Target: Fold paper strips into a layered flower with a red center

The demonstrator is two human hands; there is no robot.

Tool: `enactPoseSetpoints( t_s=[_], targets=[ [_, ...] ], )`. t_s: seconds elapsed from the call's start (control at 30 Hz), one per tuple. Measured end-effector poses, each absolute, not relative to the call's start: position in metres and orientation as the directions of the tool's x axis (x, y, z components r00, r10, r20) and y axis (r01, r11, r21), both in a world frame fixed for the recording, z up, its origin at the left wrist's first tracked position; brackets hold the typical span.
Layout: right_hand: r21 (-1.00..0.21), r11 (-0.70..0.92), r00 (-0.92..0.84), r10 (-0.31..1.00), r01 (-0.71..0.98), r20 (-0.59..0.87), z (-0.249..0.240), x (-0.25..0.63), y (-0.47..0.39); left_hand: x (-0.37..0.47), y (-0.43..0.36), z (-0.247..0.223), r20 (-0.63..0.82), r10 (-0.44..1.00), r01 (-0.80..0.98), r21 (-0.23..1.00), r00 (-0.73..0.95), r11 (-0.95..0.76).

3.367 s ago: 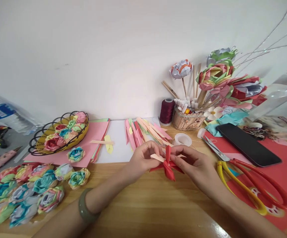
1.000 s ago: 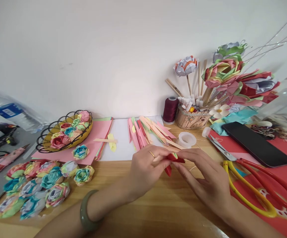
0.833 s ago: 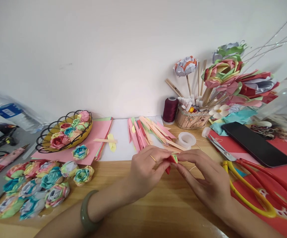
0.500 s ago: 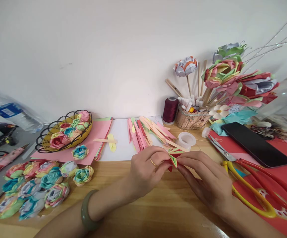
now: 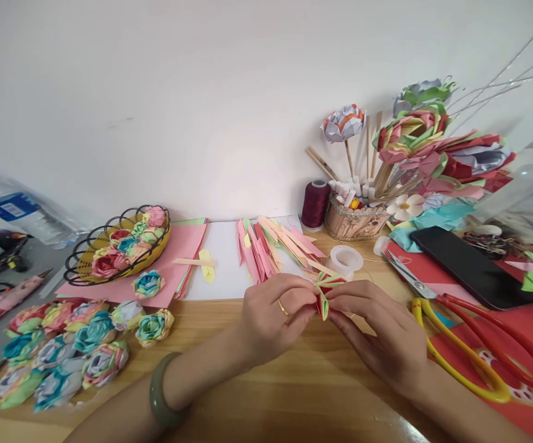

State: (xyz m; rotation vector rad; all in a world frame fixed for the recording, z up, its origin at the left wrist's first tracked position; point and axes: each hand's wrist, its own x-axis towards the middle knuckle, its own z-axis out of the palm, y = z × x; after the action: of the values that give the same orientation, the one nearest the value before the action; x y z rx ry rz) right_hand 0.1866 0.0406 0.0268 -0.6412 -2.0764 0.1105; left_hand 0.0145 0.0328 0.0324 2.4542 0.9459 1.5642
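Between my two hands, above the wooden table [image 5: 266,381], is a small folded paper flower [image 5: 324,295] in red, green and yellow, its folds fanning apart. My left hand [image 5: 273,314] pinches its left side between thumb and fingers. From the right, my right hand [image 5: 381,326] grips the other side with thumb and fingertips; part of the paper is hidden by the fingers. Just behind the hands lie folded paper strips [image 5: 257,252] in pink, red, peach and green, on a white sheet [image 5: 222,237]. A roll of clear tape [image 5: 347,261] lies close behind my right hand.
Finished paper flowers [image 5: 93,329] cluster at the left, near a yellow basket [image 5: 91,258] holding more. Scissors [image 5: 432,295] and a black phone [image 5: 476,267] lie at the right. A thread spool [image 5: 315,206] and a wooden box [image 5: 356,221] with sticks stand by the wall.
The folds of the paper flower have spread wider, with a leaf-shaped fold now facing forward. Both hands keep their grip and have barely moved.
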Motion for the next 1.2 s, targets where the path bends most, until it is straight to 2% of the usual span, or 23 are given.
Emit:
enactPoseSetpoints(
  t_s=[0.5, 0.7, 0.93, 1.03, 1.2],
  targets=[
    [-0.522, 0.809, -0.394, 0.587, 0.27, 0.707, 0.034, 0.184, 0.038, 0.014, 0.034, 0.038, 0.745, 0.572, 0.379, 0.447, 0.343, -0.81],
    [-0.609, 0.758, -0.354, 0.649, 0.233, 0.673, 0.034, 0.183, 0.036, 0.013, 0.034, 0.038, 0.711, 0.606, 0.345, 0.503, 0.355, -0.792],
    [-0.681, 0.703, -0.395, 0.696, 0.206, 0.6, 0.036, 0.183, 0.038, 0.01, 0.037, 0.037, 0.649, 0.663, 0.297, 0.593, 0.374, -0.748],
    [-0.72, 0.669, -0.423, 0.715, 0.182, 0.557, 0.037, 0.184, 0.038, 0.008, 0.039, 0.041, 0.552, 0.737, 0.256, 0.704, 0.389, -0.663],
    [-0.809, 0.567, -0.446, 0.771, 0.156, 0.454, 0.034, 0.184, 0.038, 0.005, 0.04, 0.052, 0.199, 0.895, 0.228, 0.924, 0.4, -0.307]
  ],
)
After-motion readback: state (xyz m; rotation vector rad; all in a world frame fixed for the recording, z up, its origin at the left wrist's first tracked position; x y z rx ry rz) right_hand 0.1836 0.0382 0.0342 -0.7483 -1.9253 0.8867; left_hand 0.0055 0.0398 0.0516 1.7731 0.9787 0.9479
